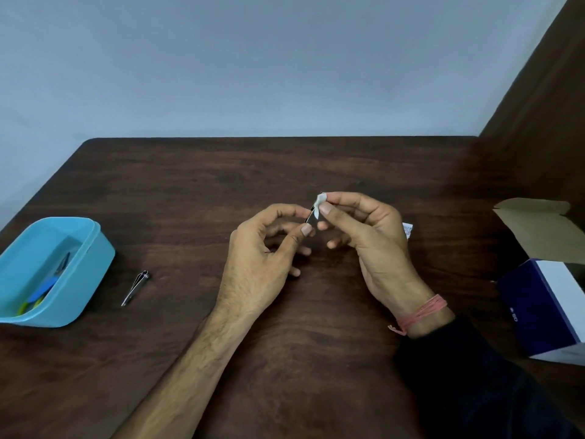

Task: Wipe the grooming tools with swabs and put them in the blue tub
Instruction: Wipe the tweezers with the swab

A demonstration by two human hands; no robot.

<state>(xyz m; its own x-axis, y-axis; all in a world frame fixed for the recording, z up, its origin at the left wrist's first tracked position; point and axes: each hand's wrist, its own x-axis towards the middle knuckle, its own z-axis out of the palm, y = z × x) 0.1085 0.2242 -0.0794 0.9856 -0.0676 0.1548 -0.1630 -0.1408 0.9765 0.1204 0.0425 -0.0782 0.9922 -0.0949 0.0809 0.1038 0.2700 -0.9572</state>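
The left hand (266, 248) is pinching a small metal tool (311, 217) steady while the right hand (364, 229) is squeezing a swab (320, 201) around its upper end, the blue tub (91, 248) waiting far to the left hand's outer side.

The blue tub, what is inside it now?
Inside the blue tub lie a dark metal tool and a blue and green tool. The near wall hides their lower parts, so more items could be there.

Left hand (266, 248) and right hand (364, 229) raised close together, thumbs and forefingers both pinched.
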